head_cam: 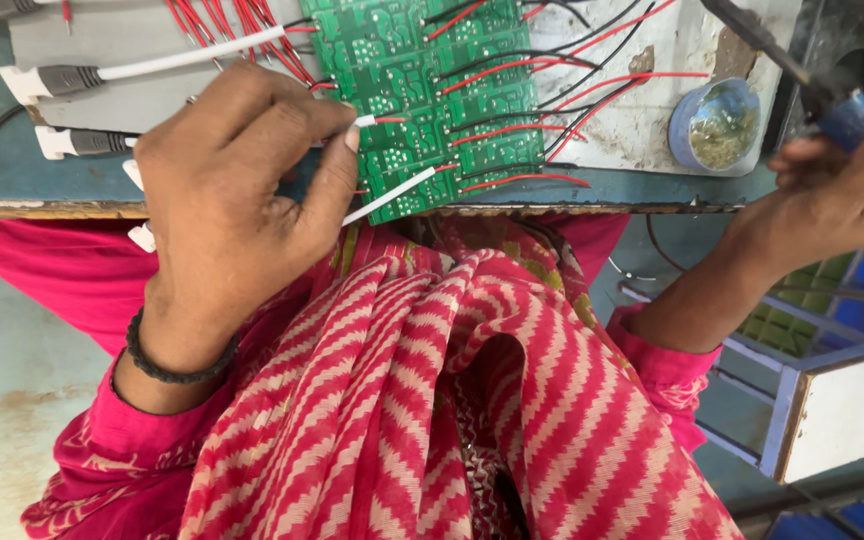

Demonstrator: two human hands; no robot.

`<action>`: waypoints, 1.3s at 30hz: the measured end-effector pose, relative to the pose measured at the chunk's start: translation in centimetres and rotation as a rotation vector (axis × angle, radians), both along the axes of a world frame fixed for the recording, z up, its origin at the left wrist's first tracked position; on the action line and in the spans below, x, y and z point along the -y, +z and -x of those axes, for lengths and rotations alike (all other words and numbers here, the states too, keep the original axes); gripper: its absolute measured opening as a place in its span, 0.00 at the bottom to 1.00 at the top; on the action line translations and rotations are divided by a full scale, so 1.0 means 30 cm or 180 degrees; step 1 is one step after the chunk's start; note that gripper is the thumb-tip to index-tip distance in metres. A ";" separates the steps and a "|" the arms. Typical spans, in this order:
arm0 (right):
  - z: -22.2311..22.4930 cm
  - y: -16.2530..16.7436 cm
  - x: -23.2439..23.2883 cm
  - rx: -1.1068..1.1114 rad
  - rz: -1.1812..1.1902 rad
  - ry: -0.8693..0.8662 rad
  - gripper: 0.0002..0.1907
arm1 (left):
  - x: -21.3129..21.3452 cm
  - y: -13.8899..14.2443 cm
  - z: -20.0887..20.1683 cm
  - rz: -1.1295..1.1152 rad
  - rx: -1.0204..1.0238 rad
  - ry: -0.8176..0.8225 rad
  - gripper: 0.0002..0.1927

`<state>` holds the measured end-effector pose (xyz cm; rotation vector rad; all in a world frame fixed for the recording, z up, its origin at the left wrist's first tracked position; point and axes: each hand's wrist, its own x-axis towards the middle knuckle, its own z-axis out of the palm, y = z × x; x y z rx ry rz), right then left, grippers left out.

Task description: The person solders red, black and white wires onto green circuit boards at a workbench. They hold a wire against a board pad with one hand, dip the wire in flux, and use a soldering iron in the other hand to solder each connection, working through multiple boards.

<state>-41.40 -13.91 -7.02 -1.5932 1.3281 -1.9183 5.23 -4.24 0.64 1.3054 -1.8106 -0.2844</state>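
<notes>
A panel of green circuit boards (422, 90) lies at the table's near edge, with red and black wires running off its right side. My left hand (237, 190) pinches a white cable (377, 120) whose red lead meets the panel's left edge. A second white cable (392, 195) lies just below it. My right hand (837, 190) is at the far right, closed around the blue handle of a soldering iron (852, 118). The iron's dark shaft (752, 35) points up and left, away from the boards.
A small blue round tin (717, 125) with dull residue sits right of the boards. White cables with grey connectors (62, 80) lie on a grey plate at the left. A blue rack holding green boards (812, 300) stands below the table at right.
</notes>
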 end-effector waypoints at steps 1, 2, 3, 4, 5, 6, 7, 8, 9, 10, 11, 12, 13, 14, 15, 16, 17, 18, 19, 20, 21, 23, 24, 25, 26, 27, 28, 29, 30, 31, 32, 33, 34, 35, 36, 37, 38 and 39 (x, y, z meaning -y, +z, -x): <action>0.000 0.005 -0.005 0.0148 0.0033 -0.0023 0.23 | 0.002 0.005 0.001 -0.0024 0.0018 0.0023 0.04; 0.003 0.014 -0.012 0.0434 -0.0004 -0.0022 0.22 | 0.003 0.013 0.004 -0.0051 0.0047 0.0059 0.04; 0.006 0.022 -0.020 0.0725 -0.0029 -0.0026 0.21 | 0.006 0.020 0.009 -0.0052 0.0064 0.0086 0.05; 0.011 0.034 -0.031 0.1137 -0.0102 0.0005 0.20 | 0.011 0.029 0.012 -0.0110 0.0079 0.0125 0.05; 0.020 0.051 -0.041 0.1524 -0.0149 0.0046 0.19 | 0.014 0.037 0.017 -0.0140 0.0072 0.0144 0.05; 0.020 0.061 -0.058 0.1972 -0.0241 0.0294 0.18 | 0.021 0.044 0.023 -0.0151 0.0054 0.0145 0.05; 0.016 0.065 -0.079 0.2404 -0.0336 0.0553 0.17 | 0.027 0.049 0.029 -0.0121 0.0092 0.0180 0.05; 0.010 0.071 -0.097 0.2520 -0.0500 0.0908 0.17 | 0.033 0.051 0.034 -0.0110 0.0130 0.0215 0.05; 0.002 0.074 -0.114 0.2621 -0.0687 0.1271 0.17 | 0.040 0.050 0.040 -0.0069 0.0128 0.0222 0.05; -0.012 0.068 -0.135 0.2754 -0.0695 0.1337 0.17 | 0.043 0.049 0.044 -0.0059 0.0140 0.0242 0.05; -0.023 0.066 -0.154 0.2906 -0.0741 0.1415 0.18 | 0.044 0.046 0.045 -0.0083 0.0169 0.0284 0.05; -0.024 0.072 -0.163 0.2971 -0.0744 0.1566 0.19 | 0.047 0.040 0.047 -0.0047 0.0124 0.0247 0.05; -0.028 0.071 -0.170 0.3051 -0.0774 0.1721 0.19 | 0.048 0.032 0.049 -0.0037 0.0089 0.0224 0.04; -0.031 0.069 -0.177 0.3143 -0.0824 0.1878 0.20 | 0.046 0.026 0.047 -0.0046 0.0064 0.0212 0.04; -0.031 0.067 -0.182 0.3139 -0.0855 0.1906 0.20 | 0.044 0.019 0.045 -0.0081 0.0070 0.0185 0.04; -0.025 0.068 -0.183 0.3136 -0.0884 0.1942 0.20 | 0.045 0.010 0.047 -0.0112 0.0076 0.0165 0.04; -0.020 0.067 -0.183 0.3135 -0.0913 0.1981 0.21 | 0.045 0.003 0.045 -0.0143 0.0085 0.0146 0.04; -0.014 0.065 -0.179 0.3123 -0.0937 0.2013 0.21 | 0.044 -0.003 0.042 -0.0132 0.0051 0.0121 0.04; -0.007 0.063 -0.172 0.3115 -0.0967 0.2054 0.21 | 0.045 -0.009 0.042 -0.0124 0.0020 0.0106 0.04; -0.001 0.060 -0.165 0.3118 -0.1012 0.2106 0.22 | 0.046 -0.014 0.041 -0.0125 -0.0002 0.0108 0.04; 0.007 0.063 -0.162 0.2986 -0.1065 0.2059 0.22 | 0.048 -0.018 0.039 -0.0073 -0.0035 0.0071 0.05; 0.011 0.062 -0.162 0.2809 -0.1162 0.2096 0.23 | 0.051 -0.023 0.035 0.0003 -0.0023 0.0059 0.06; 0.007 0.060 -0.161 0.2735 -0.1149 0.2123 0.23 | 0.052 -0.024 0.035 0.0053 0.0006 0.0059 0.05; 0.001 0.059 -0.162 0.2661 -0.1136 0.2149 0.23 | 0.052 -0.024 0.034 0.0043 0.0031 0.0088 0.05; -0.011 0.059 -0.161 0.2648 -0.1093 0.2074 0.23 | 0.055 -0.024 0.034 0.0052 0.0043 0.0095 0.04; -0.024 0.059 -0.160 0.2634 -0.1051 0.1998 0.23 | 0.058 -0.024 0.035 0.0075 0.0043 0.0080 0.04; -0.041 0.063 -0.160 0.2692 -0.1015 0.1858 0.22 | 0.060 -0.023 0.036 0.0069 0.0069 0.0099 0.04; -0.059 0.070 -0.160 0.2680 -0.0955 0.1705 0.22 | 0.063 -0.023 0.037 0.0065 0.0088 0.0100 0.04; -0.079 0.078 -0.159 0.2664 -0.0898 0.1549 0.21 | 0.065 -0.022 0.040 0.0065 0.0099 0.0089 0.04; -0.106 0.082 -0.163 0.2582 -0.0817 0.1395 0.21 | 0.067 -0.022 0.043 0.0070 0.0101 0.0077 0.04; -0.132 0.089 -0.164 0.2445 -0.0747 0.1287 0.20 | 0.069 -0.021 0.045 0.0078 0.0099 0.0061 0.04; -0.159 0.096 -0.166 0.2310 -0.0679 0.1174 0.20 | 0.070 -0.021 0.049 0.0084 0.0094 0.0044 0.04; -0.185 0.103 -0.164 0.2120 -0.0625 0.1111 0.20 | 0.070 -0.021 0.053 0.0072 0.0092 0.0035 0.04; -0.212 0.110 -0.167 0.1934 -0.0593 0.1067 0.20 | 0.070 -0.021 0.057 0.0060 0.0088 0.0025 0.04; -0.237 0.115 -0.171 0.1752 -0.0558 0.1018 0.20 | 0.070 -0.022 0.061 0.0049 0.0082 0.0015 0.04; -0.259 0.120 -0.176 0.1575 -0.0544 0.0983 0.20 | 0.070 -0.023 0.065 0.0050 0.0079 0.0019 0.04; -0.280 0.124 -0.179 0.1465 -0.0510 0.0954 0.20 | 0.070 -0.023 0.069 0.0053 0.0077 0.0022 0.05; -0.298 0.127 -0.181 0.1356 -0.0475 0.0923 0.20 | 0.070 -0.025 0.072 0.0055 0.0075 0.0025 0.05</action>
